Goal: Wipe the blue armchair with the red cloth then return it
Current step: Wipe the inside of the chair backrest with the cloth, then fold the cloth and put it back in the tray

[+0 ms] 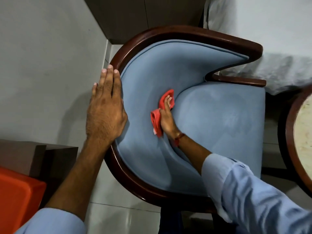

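The blue armchair (211, 119) fills the middle of the frame, seen from above, its curved backrest padding edged by a dark wooden rim (185, 33) that sweeps from the lower centre, up the left side and across to the upper right.

The left hand (105, 107) lies flat on the left side of that rim and the padding just inside it, fingers (109, 76) straight, close together and pointing toward the top of the frame; it holds nothing. Its bare forearm runs down to a light blue sleeve (52, 222) at the lower left corner.

The right hand (166, 115) is in the centre of the frame, down in the crease where the backrest meets the seat cushion. Its fingers are curled and pressed on the red cloth (157, 120), which is bunched under and around the palm (one end pokes out beyond the fingertips, the other trails by the wrist). The cloth touches the blue upholstery of the backrest. A reddish thread band (179, 138) circles the wrist, and the rolled light blue sleeve covers the arm toward the lower right.

An orange object (18, 196) sits at the lower left edge beside a brown block (22, 154). A round pale-topped table (303, 142) shows at the right edge, and white bedding (270, 39) lies at the upper right.
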